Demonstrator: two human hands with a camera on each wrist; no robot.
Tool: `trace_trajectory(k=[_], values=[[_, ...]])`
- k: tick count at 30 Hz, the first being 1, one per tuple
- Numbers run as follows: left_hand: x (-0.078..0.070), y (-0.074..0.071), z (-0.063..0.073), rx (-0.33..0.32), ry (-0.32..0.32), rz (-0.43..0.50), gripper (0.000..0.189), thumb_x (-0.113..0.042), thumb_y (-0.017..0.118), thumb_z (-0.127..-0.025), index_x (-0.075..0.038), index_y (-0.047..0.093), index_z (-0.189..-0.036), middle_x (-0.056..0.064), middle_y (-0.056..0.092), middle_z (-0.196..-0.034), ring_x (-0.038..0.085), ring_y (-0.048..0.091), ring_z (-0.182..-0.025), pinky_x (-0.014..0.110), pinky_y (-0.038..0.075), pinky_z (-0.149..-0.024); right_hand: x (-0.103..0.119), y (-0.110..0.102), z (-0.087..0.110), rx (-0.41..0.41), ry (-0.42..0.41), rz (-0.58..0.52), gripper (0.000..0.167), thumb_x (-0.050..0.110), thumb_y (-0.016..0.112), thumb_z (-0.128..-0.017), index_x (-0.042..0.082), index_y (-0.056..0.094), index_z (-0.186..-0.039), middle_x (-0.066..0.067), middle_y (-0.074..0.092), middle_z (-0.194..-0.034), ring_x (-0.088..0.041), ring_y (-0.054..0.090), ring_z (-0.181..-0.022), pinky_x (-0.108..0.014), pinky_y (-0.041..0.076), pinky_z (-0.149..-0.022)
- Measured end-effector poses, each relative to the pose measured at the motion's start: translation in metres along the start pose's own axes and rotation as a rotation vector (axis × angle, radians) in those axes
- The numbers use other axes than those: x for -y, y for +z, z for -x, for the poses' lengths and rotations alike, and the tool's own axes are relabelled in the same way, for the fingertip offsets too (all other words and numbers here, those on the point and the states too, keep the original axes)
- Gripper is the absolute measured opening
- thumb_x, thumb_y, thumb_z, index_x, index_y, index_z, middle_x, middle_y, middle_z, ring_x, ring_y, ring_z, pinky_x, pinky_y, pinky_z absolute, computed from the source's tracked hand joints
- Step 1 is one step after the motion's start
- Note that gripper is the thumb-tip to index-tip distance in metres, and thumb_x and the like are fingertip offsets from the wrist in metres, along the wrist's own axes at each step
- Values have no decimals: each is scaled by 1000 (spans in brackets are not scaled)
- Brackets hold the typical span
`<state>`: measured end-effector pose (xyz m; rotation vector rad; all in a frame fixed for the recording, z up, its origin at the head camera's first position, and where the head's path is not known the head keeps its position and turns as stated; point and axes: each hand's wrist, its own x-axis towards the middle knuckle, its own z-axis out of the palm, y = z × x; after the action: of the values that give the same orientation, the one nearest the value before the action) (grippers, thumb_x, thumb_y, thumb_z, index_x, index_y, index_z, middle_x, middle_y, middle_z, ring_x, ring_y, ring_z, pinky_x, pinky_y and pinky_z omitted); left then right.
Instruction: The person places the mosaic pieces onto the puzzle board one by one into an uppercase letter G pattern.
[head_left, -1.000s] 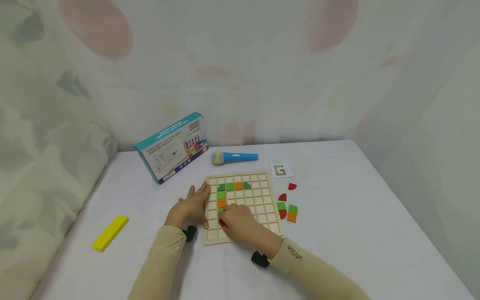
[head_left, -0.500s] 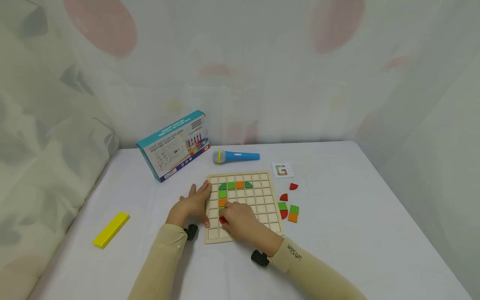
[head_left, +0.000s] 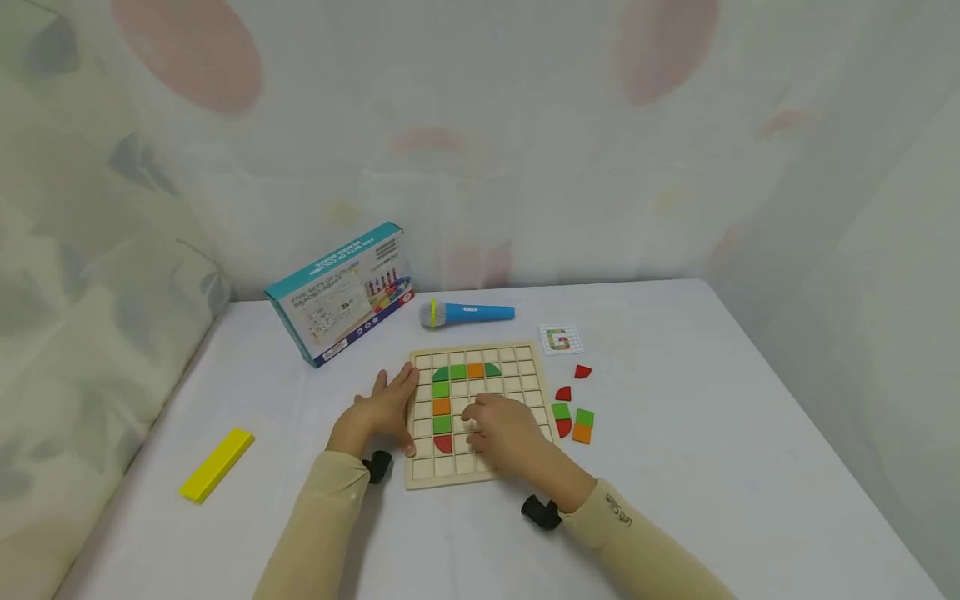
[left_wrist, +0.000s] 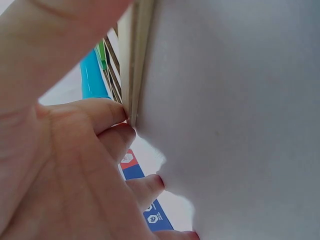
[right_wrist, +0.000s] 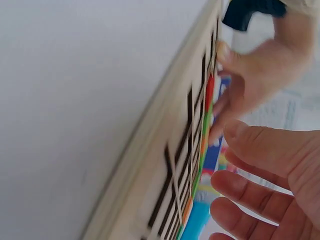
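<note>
Head view. We find the board flat on the white table. The left hand is spread at its left edge, thumb and fingertips touching. The right hand is over the lower middle of the grid, thumb and fingers apart and slightly bent; we cannot tell whether they touch the wood. Set in the grid, we read a row from left to right: green quarter, green square, orange square, another green quarter. Below the first runs a column of green, orange and green squares, with a red quarter at its near end. Right of the board we note loose tiles in red, green and orange, and a card behind them. Behind the board: a mic. Left of that, a box; far left, a yellow bar.

Left wrist view. We see two fingertips close together against the board's side, the other two spaced out beyond it.

Right wrist view. We see the right thumb standing off from loosely bent fingers, near the grid.
</note>
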<state>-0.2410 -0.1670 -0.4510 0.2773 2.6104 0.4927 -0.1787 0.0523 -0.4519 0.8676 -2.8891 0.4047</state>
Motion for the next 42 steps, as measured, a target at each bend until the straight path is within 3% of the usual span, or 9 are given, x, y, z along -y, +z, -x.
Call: trace_trajectory(k=[4, 12, 21, 31, 36, 42], values=[[0, 0, 0, -3, -4, 0, 132, -30, 90, -47, -14, 8, -149, 6, -5, -155, 43, -12, -136, 76, 1, -92, -19, -7, 11, -51, 53, -31, 26, 22, 73, -78, 13, 69, -102, 2, 62, -93, -15, 60, -83, -27, 52, -68], [0, -1, 2, -7, -16, 0, 132, -30, 89, -47, -13, 7, -149, 6, -5, -155, 44, -12, -136, 76, 1, -93, -71, -21, 39, -79, 237, -44, 27, 15, 75, -75, 11, 69, -101, 1, 63, -93, -14, 60, -79, -28, 50, -63], [1, -2, 1, -8, -12, -2, 131, -29, 89, -48, -14, 7, -150, 5, -6, -155, 43, -12, -136, 76, 1, -93, -119, -32, 66, 1, 392, -5, 23, 9, 72, -77, 9, 69, -100, -4, 63, -94, -20, 60, -84, -36, 54, -73], [1, -3, 0, -2, -7, -5, 132, -30, 89, -48, -13, 7, -150, 6, -6, -155, 44, -12, -136, 77, 0, -92, -126, -30, 71, 110, 349, -34, 30, 7, 74, -76, 10, 69, -105, -2, 60, -94, -17, 58, -85, -36, 53, -78], [0, -2, 0, 4, -6, 1, 131, -31, 89, -48, -14, 7, -150, 6, -6, -155, 44, -12, -136, 77, 1, -92, -127, -25, 67, 95, 320, -31, 31, 4, 71, -77, 7, 67, -108, -2, 60, -95, -15, 57, -83, -34, 53, -77], [-1, -1, -1, 6, -4, 0, 131, -31, 89, -48, -14, 7, -150, 6, -6, -155, 44, -12, -136, 77, 1, -92, -129, -22, 64, 78, 342, -38, 28, 0, 64, -79, 6, 68, -105, -2, 60, -91, -14, 54, -76, -31, 53, -72]])
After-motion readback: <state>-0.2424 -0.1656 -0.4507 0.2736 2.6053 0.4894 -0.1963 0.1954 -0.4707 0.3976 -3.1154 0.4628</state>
